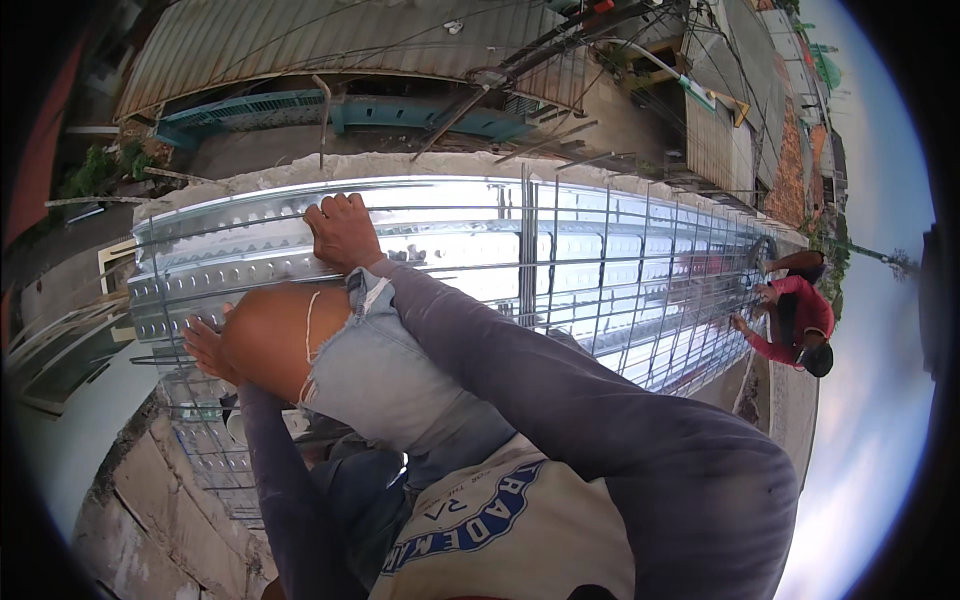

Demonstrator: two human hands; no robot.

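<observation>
My right hand (340,232) is curled over a thin steel bar at the upper edge of a shiny ribbed metal deck (440,244). My left hand (204,346), partly behind my bent knee (265,335), has its fingers spread at the deck's left side, by the ends of more bars. A grid of steel mesh (630,280) lies over the deck and runs off to the right. A thin white string (308,335) hangs across my knee, beside the frayed edge of my denim shorts.
A co-worker in a pink top (805,310) crouches at the deck's right end, hands on the mesh. A concrete ledge (400,165) edges the deck, with a drop to a street, corrugated roofs (230,50) and overhead cables beyond. Cracked concrete (170,500) lies at lower left.
</observation>
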